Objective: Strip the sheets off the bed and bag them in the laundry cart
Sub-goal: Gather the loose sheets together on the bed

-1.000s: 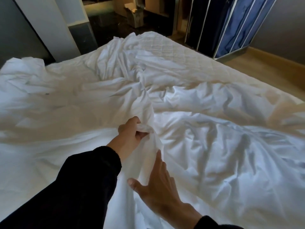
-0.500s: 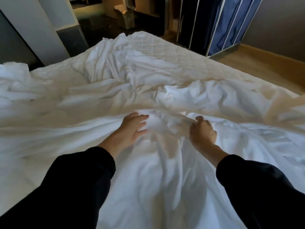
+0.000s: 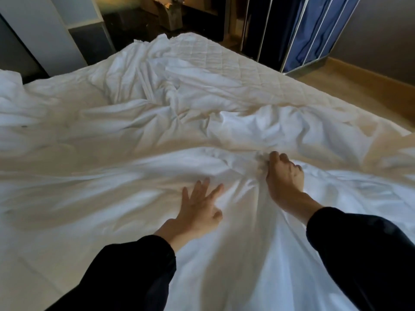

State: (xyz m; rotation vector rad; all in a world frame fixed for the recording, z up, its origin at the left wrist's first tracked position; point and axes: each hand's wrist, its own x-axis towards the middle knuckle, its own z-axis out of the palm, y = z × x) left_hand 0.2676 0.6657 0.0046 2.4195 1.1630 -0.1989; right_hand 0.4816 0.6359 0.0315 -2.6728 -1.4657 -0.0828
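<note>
The bed (image 3: 325, 95) fills most of the view, running from the person's body away to the far corner. A white sheet (image 3: 112, 176) lies loose and heavily crumpled over nearly all of it, bunched into ridges and folds across the middle, with the near part drawn into creases that fan toward the person. At the far corner the sheet is off, and the quilted mattress pad (image 3: 213, 55) shows bare there and along the far right edge.

Beyond that corner, at the upper right, stands the laundry cart (image 3: 314, 30), blue fabric hung in a shiny metal frame, on the wooden floor (image 3: 359, 90) and well apart from the sheet (no linen can be seen in it from here). A white shelf unit (image 3: 56, 30) stands past the bed at the upper left. Between the two, in the dark background, sits an open cardboard box (image 3: 167, 12).

Both arms reach forward in black sleeves (image 3: 125, 277). The right hand (image 3: 284, 178) is farther out, its fingers curled tight round a gathered bunch of sheet, and the creases radiate from that grip. The left hand (image 3: 199, 209) is nearer the person and just beside the right, palm down over the sheet with its fingers straight and spread wide, holding nothing. Blur hides whether it touches the cloth.
</note>
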